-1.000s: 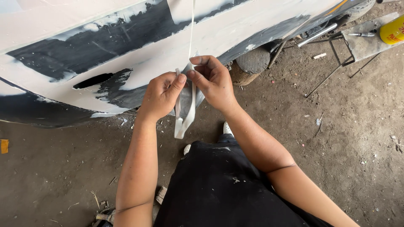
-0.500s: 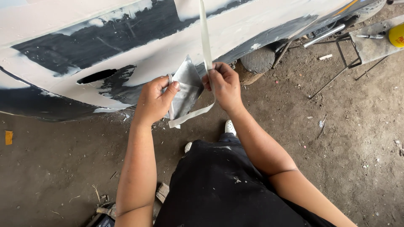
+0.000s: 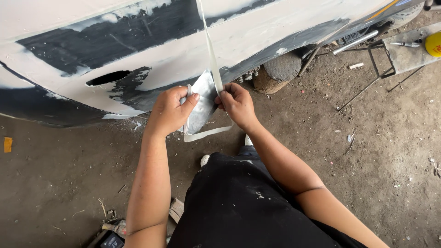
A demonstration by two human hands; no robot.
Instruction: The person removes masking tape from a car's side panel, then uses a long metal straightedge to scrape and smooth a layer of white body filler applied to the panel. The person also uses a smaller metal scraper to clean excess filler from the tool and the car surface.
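A folded grey-white sheet (image 3: 202, 103) is held between both hands in front of a car body panel (image 3: 183, 46) that is patched with white filler over black paint. My left hand (image 3: 169, 110) grips the sheet's left edge, thumb on top. My right hand (image 3: 236, 103) pinches its right edge together with a long pale strip (image 3: 210, 46). The strip runs up past the panel and out of view, and its lower end loops below the sheet.
Dirt floor all around. A dark opening (image 3: 108, 77) sits in the panel at left. A round block (image 3: 282, 66), metal rods (image 3: 353, 42) and a stand with a yellow can (image 3: 432, 43) lie at upper right. Tools (image 3: 112, 232) rest by my left elbow.
Both hands have dropped slightly and moved a little apart. The sheet, bunched and hanging a second ago, now lies spread flatter between them. The strip's lower end now curls under the sheet.
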